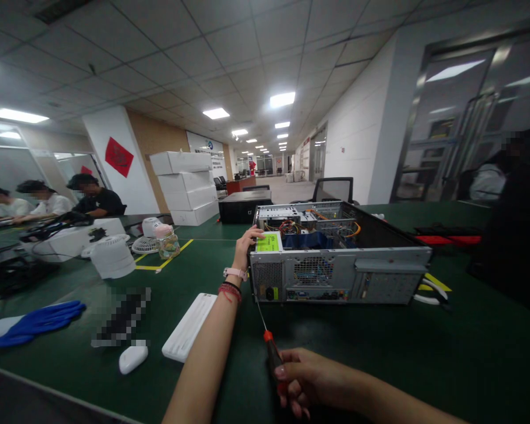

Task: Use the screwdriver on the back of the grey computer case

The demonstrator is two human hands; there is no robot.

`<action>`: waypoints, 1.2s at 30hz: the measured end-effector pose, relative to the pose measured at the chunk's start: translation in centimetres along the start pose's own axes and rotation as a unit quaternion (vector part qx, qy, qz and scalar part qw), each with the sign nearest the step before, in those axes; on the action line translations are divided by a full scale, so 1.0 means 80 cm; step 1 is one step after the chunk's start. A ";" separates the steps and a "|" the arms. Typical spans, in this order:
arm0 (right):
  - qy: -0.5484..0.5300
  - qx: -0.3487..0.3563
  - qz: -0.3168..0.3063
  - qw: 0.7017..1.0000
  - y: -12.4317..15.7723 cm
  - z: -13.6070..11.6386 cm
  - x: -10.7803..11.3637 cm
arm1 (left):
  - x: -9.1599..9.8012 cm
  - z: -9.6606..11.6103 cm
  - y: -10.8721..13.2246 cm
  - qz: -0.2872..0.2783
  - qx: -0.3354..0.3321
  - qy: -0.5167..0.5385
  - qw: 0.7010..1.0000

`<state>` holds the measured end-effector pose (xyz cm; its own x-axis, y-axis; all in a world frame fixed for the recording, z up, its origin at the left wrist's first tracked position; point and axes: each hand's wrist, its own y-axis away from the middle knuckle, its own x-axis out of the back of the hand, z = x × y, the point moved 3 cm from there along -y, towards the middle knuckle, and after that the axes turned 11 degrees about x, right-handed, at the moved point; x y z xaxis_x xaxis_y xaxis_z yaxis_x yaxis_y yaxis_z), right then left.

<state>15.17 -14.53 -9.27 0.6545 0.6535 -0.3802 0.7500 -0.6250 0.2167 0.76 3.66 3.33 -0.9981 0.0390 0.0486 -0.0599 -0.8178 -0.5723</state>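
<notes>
An opened desktop computer case [393, 262] lies on its side, its rear panel facing me. My left hand [246, 244] rests on the case's near left corner, fingers stretched beside the power supply [268, 242] with its bright green label. Gripped in my right hand [307, 377] is a screwdriver [271, 352] with a red and dark handle. Its thin shaft points up toward the lower left corner of the rear panel; whether the tip touches a screw is too small to tell. Cables and a blue part show inside the case.
On the green table [229, 383] lie a white keyboard-like slab [189, 327], a white mouse-like object [133, 357] and blue gloves [39, 324]. A white fan [112, 256] and a jar [168, 242] stand left. White boxes [188, 188] are stacked behind. Several people sit far left; a dark-clothed person is right.
</notes>
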 end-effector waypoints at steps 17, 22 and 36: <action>0.004 0.019 0.029 0.999 -0.003 0.002 0.004 | 0.000 0.000 0.002 0.008 0.003 0.000 1.000; 0.008 0.016 0.017 1.000 0.001 -0.002 0.001 | 0.000 0.000 0.001 0.008 -0.001 -0.008 1.000; -0.059 0.019 0.002 0.998 -0.001 -0.003 0.004 | 0.001 0.001 0.000 0.003 0.000 -0.018 1.000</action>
<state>15.33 -14.11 -9.18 0.6394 0.5985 -0.4826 0.7423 -0.6441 0.1848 0.66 3.61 3.38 -0.9971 0.0123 0.0750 -0.0531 -0.8183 -0.5723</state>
